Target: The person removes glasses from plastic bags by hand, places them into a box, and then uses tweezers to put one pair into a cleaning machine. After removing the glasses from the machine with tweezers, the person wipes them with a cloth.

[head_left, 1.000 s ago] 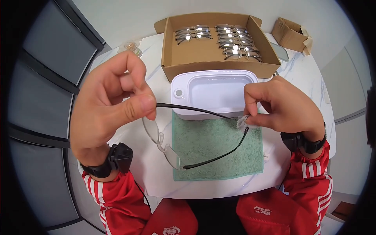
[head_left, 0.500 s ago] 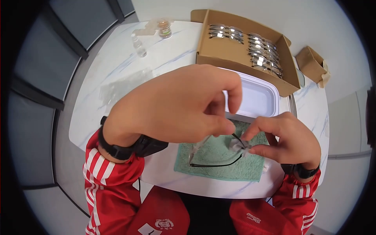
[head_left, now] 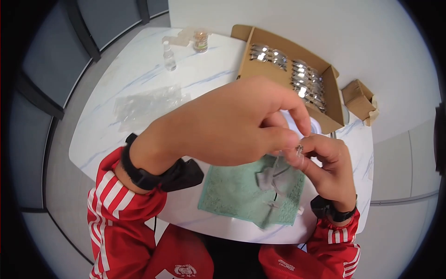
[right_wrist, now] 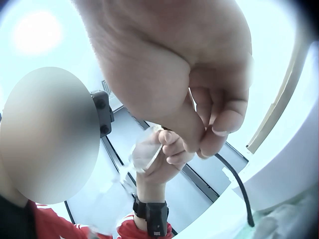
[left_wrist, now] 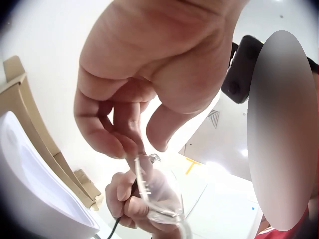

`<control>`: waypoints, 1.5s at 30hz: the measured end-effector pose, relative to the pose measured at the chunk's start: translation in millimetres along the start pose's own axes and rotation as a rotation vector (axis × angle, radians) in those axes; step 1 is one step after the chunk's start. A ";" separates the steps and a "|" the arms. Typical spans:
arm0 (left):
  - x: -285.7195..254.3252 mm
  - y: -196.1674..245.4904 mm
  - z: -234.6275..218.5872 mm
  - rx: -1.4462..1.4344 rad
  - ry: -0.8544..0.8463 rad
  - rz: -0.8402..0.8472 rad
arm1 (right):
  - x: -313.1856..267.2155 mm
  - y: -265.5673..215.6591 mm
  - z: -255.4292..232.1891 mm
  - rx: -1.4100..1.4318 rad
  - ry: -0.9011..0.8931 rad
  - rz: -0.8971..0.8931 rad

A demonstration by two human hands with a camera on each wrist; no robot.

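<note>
Glasses (left_wrist: pixel 160 196) are held right of centre in the head view, above the green cloth (head_left: pixel 227 193), the left grip (head_left: pixel 237 123) pinching near a hinge (left_wrist: pixel 155 158) and the right grip (head_left: pixel 330 162) pinching a black arm (right_wrist: pixel 239 184), though blur hides the exact contact. They should be light and springy, the clear lenses (right_wrist: pixel 145 153) easily smudged, so hinge corners and arms look the safest holds.

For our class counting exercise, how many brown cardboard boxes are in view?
2: a large, shallow brown cardboard box holding clear-lensed wire eyeglasses, and a small brown cardboard box to its right. Others may be hidden.
</note>
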State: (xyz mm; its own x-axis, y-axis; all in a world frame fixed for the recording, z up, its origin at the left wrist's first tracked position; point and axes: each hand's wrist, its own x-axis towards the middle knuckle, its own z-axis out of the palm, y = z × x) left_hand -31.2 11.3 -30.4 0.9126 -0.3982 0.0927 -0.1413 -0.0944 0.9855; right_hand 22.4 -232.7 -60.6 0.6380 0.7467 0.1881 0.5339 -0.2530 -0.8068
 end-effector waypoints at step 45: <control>-21.3 -80.6 -4.2 -0.759 0.060 -0.184 | -41.6 57.6 -10.9 1.030 -0.028 0.165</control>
State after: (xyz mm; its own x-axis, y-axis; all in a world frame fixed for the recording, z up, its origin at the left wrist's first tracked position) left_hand -37.6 31.3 -111.3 0.9181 -0.3849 -0.0949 0.2955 0.5046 0.8112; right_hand 32.6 -285.1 -108.8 0.6399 0.7679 0.0298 -0.2989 0.2844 -0.9109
